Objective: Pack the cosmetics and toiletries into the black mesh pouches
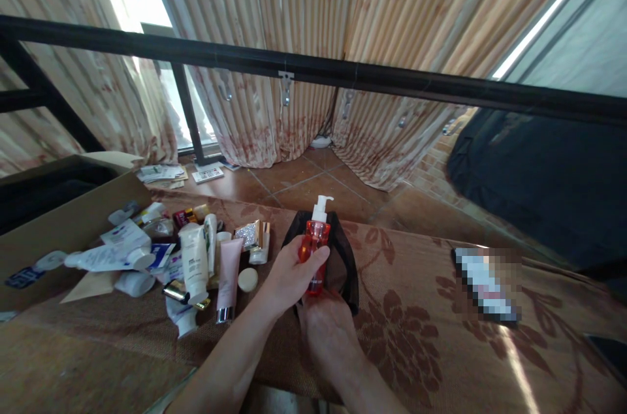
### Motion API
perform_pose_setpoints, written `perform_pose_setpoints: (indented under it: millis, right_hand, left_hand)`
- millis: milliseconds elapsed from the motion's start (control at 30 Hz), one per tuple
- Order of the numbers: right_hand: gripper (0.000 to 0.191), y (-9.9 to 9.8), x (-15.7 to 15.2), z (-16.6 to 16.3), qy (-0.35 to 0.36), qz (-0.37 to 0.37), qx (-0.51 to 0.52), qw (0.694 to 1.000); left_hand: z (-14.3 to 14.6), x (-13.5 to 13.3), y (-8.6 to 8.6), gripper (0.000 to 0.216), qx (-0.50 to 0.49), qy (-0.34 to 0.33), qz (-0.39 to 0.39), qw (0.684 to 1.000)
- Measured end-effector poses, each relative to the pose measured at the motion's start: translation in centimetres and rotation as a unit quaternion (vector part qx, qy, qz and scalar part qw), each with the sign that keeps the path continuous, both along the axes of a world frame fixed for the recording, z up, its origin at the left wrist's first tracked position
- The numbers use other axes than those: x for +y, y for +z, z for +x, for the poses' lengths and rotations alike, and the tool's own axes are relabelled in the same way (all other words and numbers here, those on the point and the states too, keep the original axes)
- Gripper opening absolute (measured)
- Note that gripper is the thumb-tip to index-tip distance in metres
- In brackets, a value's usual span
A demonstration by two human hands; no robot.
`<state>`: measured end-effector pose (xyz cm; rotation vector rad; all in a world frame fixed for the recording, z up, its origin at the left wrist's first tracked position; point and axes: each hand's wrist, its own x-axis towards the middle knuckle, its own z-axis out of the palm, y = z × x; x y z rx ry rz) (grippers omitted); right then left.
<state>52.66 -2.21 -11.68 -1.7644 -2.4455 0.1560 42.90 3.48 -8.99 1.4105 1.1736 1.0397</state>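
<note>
My left hand (289, 277) is closed around an orange-red pump bottle (315, 245) with a white pump top, held upright over a dark mesh pouch (345, 257). My right hand (329, 334) lies just below the bottle at the pouch's near edge. Its fingers are tucked under the left hand and the pouch, so what they hold is hidden. Both forearms come up from the bottom of the view.
Left of the hands lies a heap of cosmetic tubes and bottles (196, 257), including a pink tube (228, 277). A cardboard box (63, 218) stands at far left. A blurred flat item (487, 283) rests to the right on the floral mat (416, 335). A black rail (313, 71) crosses above.
</note>
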Motion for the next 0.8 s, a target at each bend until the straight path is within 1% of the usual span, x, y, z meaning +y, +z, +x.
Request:
perform_pose_setpoints:
  millis: [267,433,633,800]
  right_hand:
    - [0.024,-0.57,0.01,0.0,-0.002,0.0,0.022,1.0]
    - [0.025,-0.36,-0.06,-0.07,-0.004,-0.008,0.025,1.0]
    - [0.026,-0.43,-0.05,-0.07,-0.004,0.002,0.023,1.0]
    - [0.027,-0.15,-0.01,-0.09,-0.002,-0.016,0.02,1.0]
  left_hand:
    - [-0.08,-0.09,-0.06,0.034,0.005,-0.001,0.01,1.0]
    - [-0.07,-0.08,-0.07,0.034,-0.002,-0.007,0.004,1.0]
    - [-0.05,-0.21,0.08,0.034,-0.014,-0.007,0.0,1.0]
    - [0.07,-0.38,0.46,0.032,-0.014,-0.003,-0.002,1.0]
